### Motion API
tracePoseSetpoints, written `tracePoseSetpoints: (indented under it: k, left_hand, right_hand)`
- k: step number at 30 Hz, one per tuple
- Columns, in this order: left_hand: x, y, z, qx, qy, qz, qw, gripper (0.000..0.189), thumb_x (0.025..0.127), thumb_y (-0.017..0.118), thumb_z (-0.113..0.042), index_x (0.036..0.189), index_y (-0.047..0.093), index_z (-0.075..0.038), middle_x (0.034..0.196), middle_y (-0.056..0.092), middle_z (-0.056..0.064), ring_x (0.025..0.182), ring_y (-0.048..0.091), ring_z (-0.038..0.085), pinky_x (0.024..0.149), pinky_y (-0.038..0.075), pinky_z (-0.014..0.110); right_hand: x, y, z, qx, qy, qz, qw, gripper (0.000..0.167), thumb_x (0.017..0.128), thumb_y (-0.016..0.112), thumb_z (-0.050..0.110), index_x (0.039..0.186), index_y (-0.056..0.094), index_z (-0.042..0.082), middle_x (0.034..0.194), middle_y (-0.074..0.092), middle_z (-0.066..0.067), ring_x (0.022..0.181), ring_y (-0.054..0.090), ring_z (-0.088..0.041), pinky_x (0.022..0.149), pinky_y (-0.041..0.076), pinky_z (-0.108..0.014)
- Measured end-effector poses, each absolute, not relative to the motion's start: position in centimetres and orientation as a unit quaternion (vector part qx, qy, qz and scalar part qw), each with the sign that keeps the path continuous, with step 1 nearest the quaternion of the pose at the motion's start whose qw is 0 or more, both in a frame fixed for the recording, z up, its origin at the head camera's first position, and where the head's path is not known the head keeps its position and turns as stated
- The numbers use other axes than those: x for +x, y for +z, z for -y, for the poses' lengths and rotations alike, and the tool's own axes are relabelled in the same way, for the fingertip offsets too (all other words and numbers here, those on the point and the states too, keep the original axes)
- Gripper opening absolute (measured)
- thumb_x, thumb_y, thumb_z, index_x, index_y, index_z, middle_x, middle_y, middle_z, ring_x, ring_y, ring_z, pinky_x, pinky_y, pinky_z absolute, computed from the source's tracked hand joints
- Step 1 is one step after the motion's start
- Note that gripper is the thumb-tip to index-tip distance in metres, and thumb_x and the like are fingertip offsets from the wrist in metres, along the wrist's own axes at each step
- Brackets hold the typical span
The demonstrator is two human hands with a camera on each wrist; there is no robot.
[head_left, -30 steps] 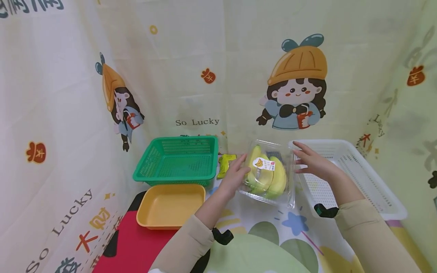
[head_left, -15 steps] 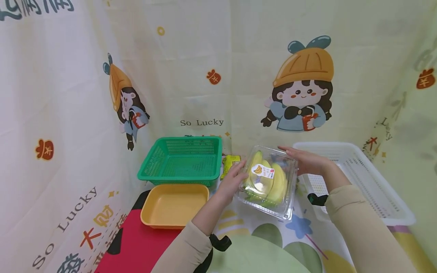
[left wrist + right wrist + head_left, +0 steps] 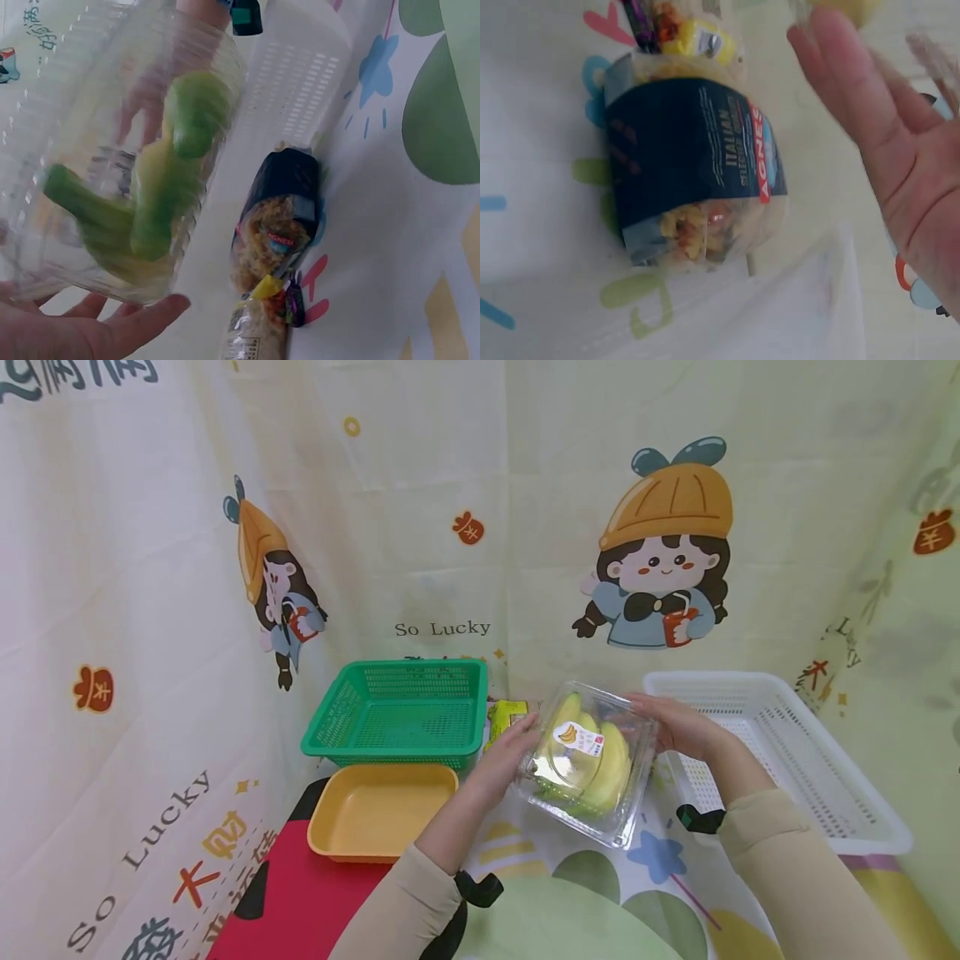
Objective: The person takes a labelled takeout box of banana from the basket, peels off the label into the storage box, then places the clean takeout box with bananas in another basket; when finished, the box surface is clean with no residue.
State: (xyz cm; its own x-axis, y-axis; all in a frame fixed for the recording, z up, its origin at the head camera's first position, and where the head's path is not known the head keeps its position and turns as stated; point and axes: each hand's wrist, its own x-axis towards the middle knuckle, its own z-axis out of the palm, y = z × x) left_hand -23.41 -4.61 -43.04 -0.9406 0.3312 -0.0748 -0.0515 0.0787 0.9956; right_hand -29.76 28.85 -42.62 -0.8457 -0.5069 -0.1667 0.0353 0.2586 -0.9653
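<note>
Left hand (image 3: 504,760) and right hand (image 3: 686,727) grip opposite sides of a clear box (image 3: 576,762) of bananas (image 3: 609,768), tilted over the table (image 3: 547,914). Toward the table's left edge stand a green basket (image 3: 408,718) and a yellow tray (image 3: 381,810); by its right edge, a white basket (image 3: 795,760). Left wrist view: a navy-banded packet (image 3: 276,217) lies beyond the box. Right wrist view: the right hand is blurred, near that packet.

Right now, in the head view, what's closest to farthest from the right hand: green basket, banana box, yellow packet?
1. Banana box: touching the right hand.
2. Yellow packet: left, past the box.
3. Green basket: left of the packet.
</note>
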Motion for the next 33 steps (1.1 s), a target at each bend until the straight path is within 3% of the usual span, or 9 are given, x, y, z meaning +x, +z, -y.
tracePoseSetpoints:
  k: [4, 12, 16, 24, 29, 33]
  left_hand:
    - [-23.4, -42.9, 4.9, 0.057, 0.678, -0.725, 0.109, 0.057, 0.099, 0.048, -0.048, 0.153, 0.037, -0.031, 0.160, 0.035, -0.003, 0.141, 0.041, 0.029, 0.103, 0.049, 0.048]
    - [-23.4, -43.8, 5.8, 0.008, 0.697, -0.716, 0.030, 0.058, 0.101, 0.046, -0.049, 0.154, 0.024, -0.043, 0.165, 0.020, -0.006, 0.149, 0.027, 0.032, 0.109, 0.041, 0.057]
    - [-23.2, -44.1, 5.6, 0.008, 0.710, -0.704, 0.022, 0.060, 0.101, 0.045, -0.048, 0.156, 0.018, -0.044, 0.166, 0.016, -0.002, 0.150, 0.025, 0.034, 0.108, 0.041, 0.060]
    - [-23.0, -44.5, 4.4, 0.004, 0.714, -0.699, 0.033, 0.071, 0.096, 0.049, -0.060, 0.151, 0.004, -0.057, 0.168, 0.003, -0.004, 0.149, 0.026, 0.037, 0.103, 0.046, 0.058]
    - [-23.2, -44.4, 4.0, -0.014, 0.705, -0.708, 0.025, 0.084, 0.092, 0.057, -0.060, 0.152, -0.001, -0.054, 0.168, 0.002, -0.002, 0.151, 0.018, 0.039, 0.113, 0.032, 0.063]
    - [-23.4, -44.6, 4.2, -0.012, 0.697, -0.716, 0.021, 0.088, 0.093, 0.060, -0.051, 0.154, -0.004, -0.050, 0.168, 0.001, -0.001, 0.153, 0.008, 0.038, 0.118, 0.018, 0.064]
  right_hand:
    - [-28.9, -42.8, -29.0, -0.127, -0.598, -0.767, 0.195, 0.053, 0.105, 0.037, 0.046, 0.153, 0.037, 0.023, 0.140, 0.053, -0.002, 0.111, 0.065, -0.022, 0.083, 0.058, -0.051]
    - [-26.7, -42.9, -27.6, -0.050, -0.637, -0.758, 0.129, 0.067, 0.101, 0.041, 0.056, 0.157, 0.028, 0.023, 0.158, 0.028, -0.018, 0.105, 0.062, -0.019, 0.080, 0.060, -0.045]
    - [-25.7, -42.9, -26.4, -0.008, -0.656, -0.749, 0.094, 0.072, 0.098, 0.041, 0.061, 0.158, 0.025, 0.025, 0.157, 0.028, -0.019, 0.101, 0.063, -0.017, 0.079, 0.061, -0.043]
    - [-23.8, -42.8, -24.3, 0.027, -0.680, -0.731, 0.057, 0.080, 0.095, 0.042, 0.067, 0.159, 0.019, 0.025, 0.158, 0.028, -0.019, 0.101, 0.061, -0.010, 0.081, 0.060, -0.042]
    - [-23.2, -43.0, -23.4, 0.034, -0.690, -0.721, 0.052, 0.078, 0.097, 0.042, 0.062, 0.160, 0.014, 0.026, 0.160, 0.026, -0.020, 0.104, 0.062, -0.017, 0.081, 0.060, -0.043]
    - [-22.9, -43.0, -23.2, 0.035, -0.678, -0.733, 0.051, 0.076, 0.099, 0.041, 0.060, 0.160, 0.013, 0.024, 0.161, 0.024, -0.020, 0.119, 0.057, -0.033, 0.084, 0.059, -0.043]
